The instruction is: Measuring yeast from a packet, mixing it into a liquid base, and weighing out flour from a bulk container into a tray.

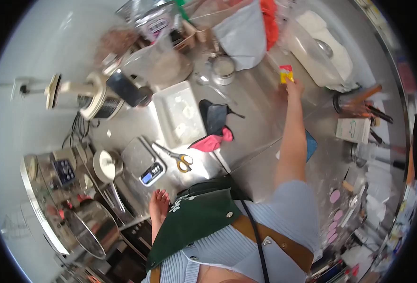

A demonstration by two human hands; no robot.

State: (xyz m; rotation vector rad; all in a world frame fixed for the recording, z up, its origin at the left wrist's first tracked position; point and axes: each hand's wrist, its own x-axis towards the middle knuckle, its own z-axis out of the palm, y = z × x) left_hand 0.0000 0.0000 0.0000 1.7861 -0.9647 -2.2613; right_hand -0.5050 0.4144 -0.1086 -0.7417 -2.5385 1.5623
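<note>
My right arm stretches away from me over the steel table. In my right hand (295,87) a small red and yellow packet (287,74) is pinched between the fingers. Close by stands a clear bin (307,49) of white powder with a scoop in it. My left hand (159,203) hangs low near the table's front edge, fingers stretched, holding nothing. Nearest to it is a kitchen scale (137,156) with a lit display. Beside the scale lie scissors (182,162) with orange and grey handles. A white tray (157,111) sits beyond, next to a black and pink cloth item (214,140).
At the back, a glass jar (223,70) and a metal spoon (213,87) stand near bags. A phone (126,88) is propped at the left. Lower left are a white pan (105,166) and a steel pot (93,226). A white box (353,130) stands right.
</note>
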